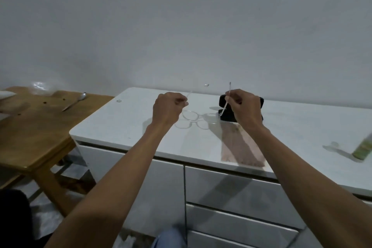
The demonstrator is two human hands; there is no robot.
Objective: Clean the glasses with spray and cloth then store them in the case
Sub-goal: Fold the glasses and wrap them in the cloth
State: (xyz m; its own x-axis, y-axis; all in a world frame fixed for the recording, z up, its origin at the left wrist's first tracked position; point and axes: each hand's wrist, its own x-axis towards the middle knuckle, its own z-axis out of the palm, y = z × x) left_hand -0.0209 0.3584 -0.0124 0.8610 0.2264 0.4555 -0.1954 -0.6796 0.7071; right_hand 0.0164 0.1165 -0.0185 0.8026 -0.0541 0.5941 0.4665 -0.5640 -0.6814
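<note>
- A pair of clear-framed glasses (194, 120) is held up in the air just above a white tabletop (124, 119), lenses facing down and toward the person, temples opened outward.
- The left hand (168, 109) is clenched around the left temple, whose tip pokes up past the fingers.
- The right hand (244, 106) pinches the right temple in the same way, with that arm's tip sticking up above the thumb.
- Both bare forearms reach in from the bottom of the view.
- Behind the right hand, an open black glasses case (228, 115) sits on the tabletop, partly hidden by the hand.
- A pinkish-brown cloth (241, 147) lies flat on the tabletop near its front edge, below the right wrist.
- At the far right, a blurred green bottle (363, 148) lies or leans on the tabletop; I cannot tell which.
- To the left stands a wooden table (34, 137) with a spoon (75, 101) on it.
</note>
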